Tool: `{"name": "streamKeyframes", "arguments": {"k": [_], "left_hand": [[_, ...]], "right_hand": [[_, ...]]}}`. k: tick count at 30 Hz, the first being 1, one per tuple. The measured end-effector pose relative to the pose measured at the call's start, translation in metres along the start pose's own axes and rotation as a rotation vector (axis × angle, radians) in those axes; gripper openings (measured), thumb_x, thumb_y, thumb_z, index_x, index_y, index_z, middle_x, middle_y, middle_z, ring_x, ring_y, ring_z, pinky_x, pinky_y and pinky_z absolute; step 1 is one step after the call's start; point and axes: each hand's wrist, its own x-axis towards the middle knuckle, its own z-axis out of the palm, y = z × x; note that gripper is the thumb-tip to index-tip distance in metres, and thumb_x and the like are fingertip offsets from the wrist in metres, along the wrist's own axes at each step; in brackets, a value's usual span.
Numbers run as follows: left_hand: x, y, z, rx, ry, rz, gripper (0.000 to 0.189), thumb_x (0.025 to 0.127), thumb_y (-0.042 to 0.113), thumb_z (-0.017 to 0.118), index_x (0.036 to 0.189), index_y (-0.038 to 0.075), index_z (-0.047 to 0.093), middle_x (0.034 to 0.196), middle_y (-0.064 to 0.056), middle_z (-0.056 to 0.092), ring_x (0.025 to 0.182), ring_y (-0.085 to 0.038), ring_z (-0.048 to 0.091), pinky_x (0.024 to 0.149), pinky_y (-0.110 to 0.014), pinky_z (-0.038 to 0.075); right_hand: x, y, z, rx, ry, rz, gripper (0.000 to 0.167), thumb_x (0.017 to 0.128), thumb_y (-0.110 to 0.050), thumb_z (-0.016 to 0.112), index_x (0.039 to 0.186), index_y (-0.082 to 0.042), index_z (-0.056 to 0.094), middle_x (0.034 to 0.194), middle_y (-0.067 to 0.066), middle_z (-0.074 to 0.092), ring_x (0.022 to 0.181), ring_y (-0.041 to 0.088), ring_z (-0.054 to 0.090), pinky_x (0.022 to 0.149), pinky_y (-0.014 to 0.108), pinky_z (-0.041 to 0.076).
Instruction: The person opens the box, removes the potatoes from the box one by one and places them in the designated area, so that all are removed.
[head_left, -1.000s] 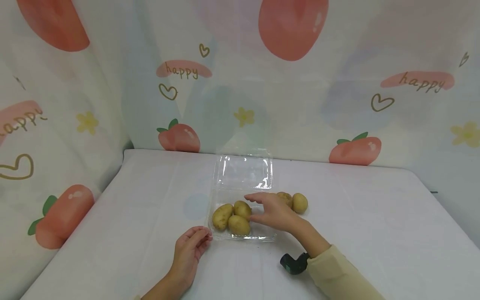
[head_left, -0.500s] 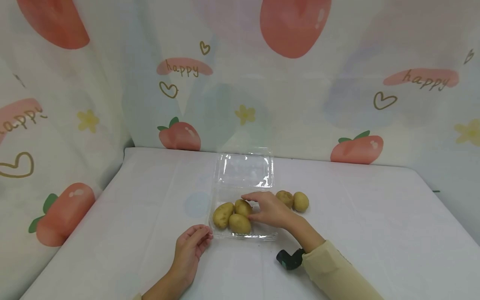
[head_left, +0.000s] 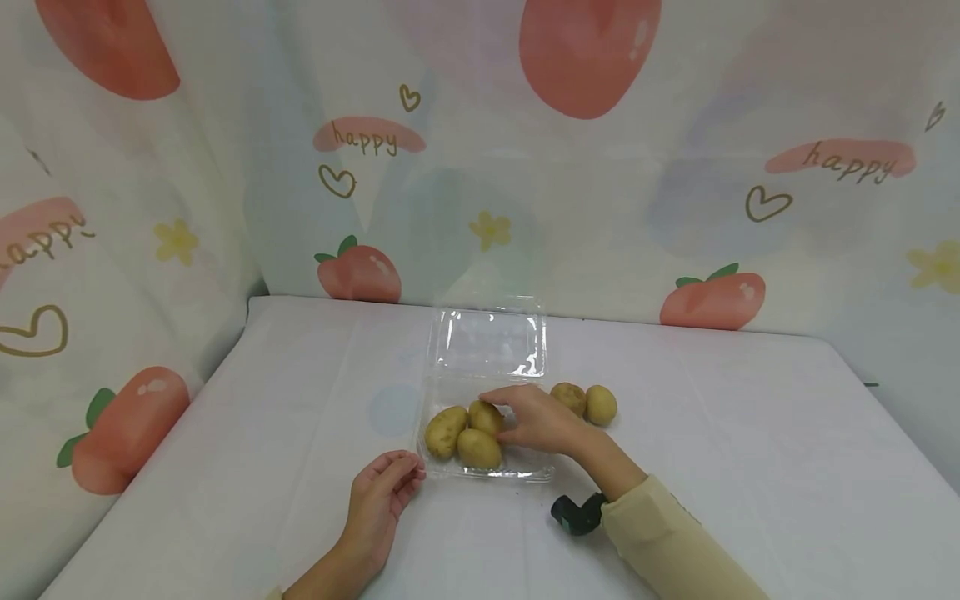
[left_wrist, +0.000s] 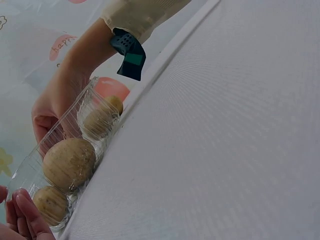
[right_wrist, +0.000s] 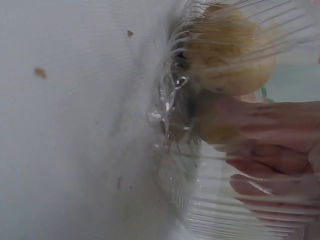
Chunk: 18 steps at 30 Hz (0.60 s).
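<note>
Yellowish back potato (head_left: 483,417): centre of the lower frame; the right hand (head_left: 536,421) now has its fingertips on the far side and its thumb on the near side, pinching it; one second earlier, a gap separates hand and potato.
Black wrist device (head_left: 576,515): one, at the right wrist, lower right of centre; slightly higher and further left than one second earlier, together with the cream right sleeve (head_left: 667,533).
Left hand (head_left: 377,504): lower left of centre, unchanged; fingers curled, thumb and fingertips together on the near left corner of the clear plastic container (head_left: 528,477).
Hands: two, well apart, one at the container's corner and the other over its interior.
Potatoes: five in all, none shifted noticeably since the earlier frames.
Potatoes inside the container: three, grouped toward its left side; the back potato, the left potato (head_left: 446,433) and the front potato (head_left: 480,450).
Potatoes outside: two, side by side to the right of the container; the inner loose potato (head_left: 570,396), partly behind the right hand, and the outer loose potato (head_left: 602,406).
Container: one, with one lid (head_left: 491,342) folded back toward the upper frame.
Ground: one white cloth (head_left: 300,400) beneath; in the right wrist view, two brown specks (right_wrist: 40,73) stand out at upper left.
</note>
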Motion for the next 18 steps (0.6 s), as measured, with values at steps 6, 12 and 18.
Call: {"name": "streamKeyframes", "arguments": {"k": [6,12,18], "left_hand": [[-0.0013,0.0005,-0.0006,-0.002,-0.009,0.004,0.006,0.087,0.009,0.057,0.088,0.003,0.056,0.083,-0.005,0.059,0.077,-0.013,0.057,0.073,-0.023,0.049],[-0.0015,0.0002,-0.0005,-0.004,-0.013,0.004,0.006,0.087,0.009,0.057,0.087,0.004,0.056,0.083,-0.005,0.059,0.076,-0.013,0.057,0.073,-0.022,0.048],[-0.0019,0.0002,-0.0004,-0.003,-0.017,0.005,0.006,0.087,0.009,0.057,0.087,0.003,0.056,0.083,-0.005,0.059,0.076,-0.013,0.057,0.073,-0.022,0.048]], "right_hand": [[0.0039,-0.0013,-0.0023,-0.017,-0.039,-0.021,0.051,0.072,-0.003,0.075,0.118,0.007,0.056,0.116,0.014,0.059,0.109,0.028,0.054,0.092,0.038,0.042],[0.0051,-0.0011,-0.0037,-0.014,-0.046,-0.034,0.048,0.070,-0.003,0.076,0.114,0.005,0.059,0.113,0.012,0.061,0.106,0.025,0.056,0.091,0.036,0.043],[0.0048,-0.0005,-0.0038,-0.032,-0.061,-0.046,0.043,0.071,-0.003,0.075,0.111,0.001,0.061,0.109,0.007,0.063,0.103,0.021,0.057,0.089,0.033,0.044]]}}
